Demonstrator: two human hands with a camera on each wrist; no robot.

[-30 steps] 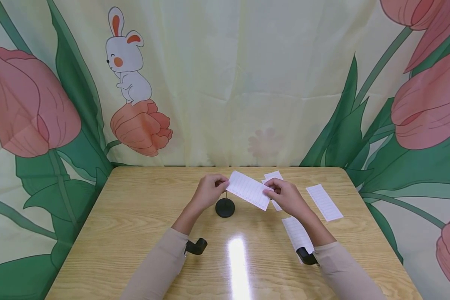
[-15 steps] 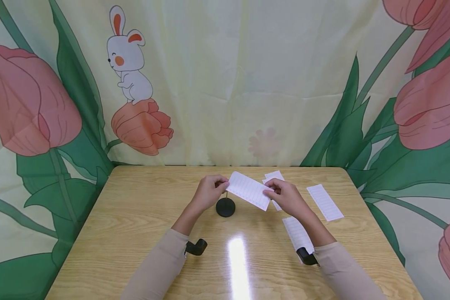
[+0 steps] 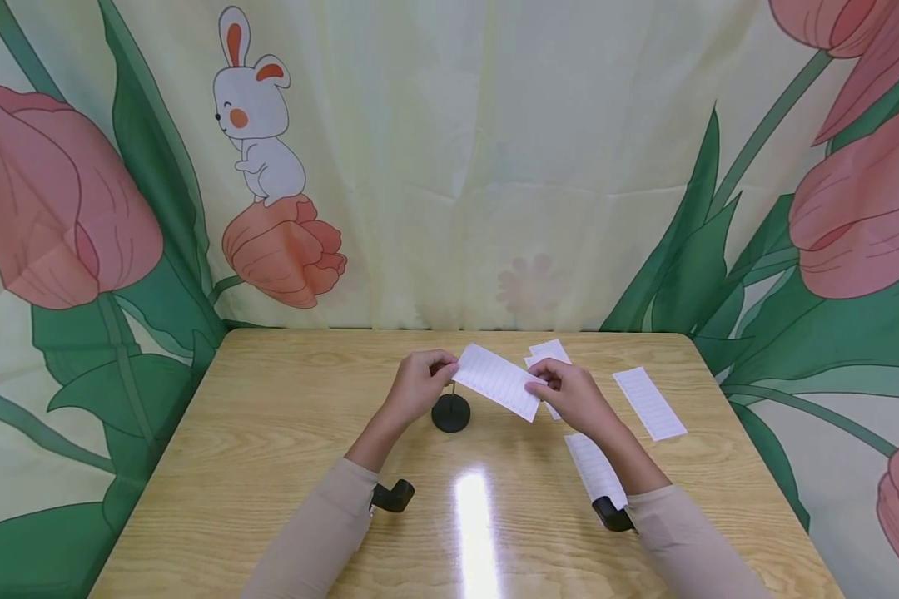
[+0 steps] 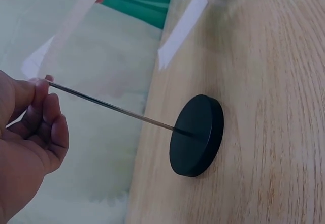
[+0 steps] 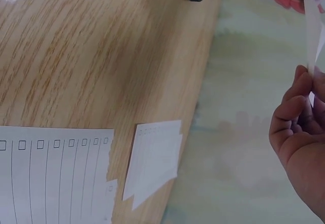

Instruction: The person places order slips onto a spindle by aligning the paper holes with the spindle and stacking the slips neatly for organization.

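Note:
A lined white paper slip (image 3: pixel 499 381) hangs above the table, held at both ends. My left hand (image 3: pixel 418 384) pinches its left end right at the tip of a thin metal spike (image 4: pixel 111 107). That spike rises from a round black base (image 3: pixel 450 413) standing on the wooden table (image 3: pixel 270 433). My right hand (image 3: pixel 573 395) pinches the slip's right end between thumb and fingers (image 5: pixel 294 107). In the left wrist view the slip (image 4: pixel 71 26) runs up from my fingertips (image 4: pixel 43 94) at the spike's tip; whether the spike pierces it is unclear.
More white slips lie on the table: one to the right (image 3: pixel 648 403), one under my right forearm (image 3: pixel 594 466), and a small pile behind my right hand (image 3: pixel 547 351). A printed fabric backdrop with tulips and a rabbit (image 3: pixel 258 125) closes off the table's far side.

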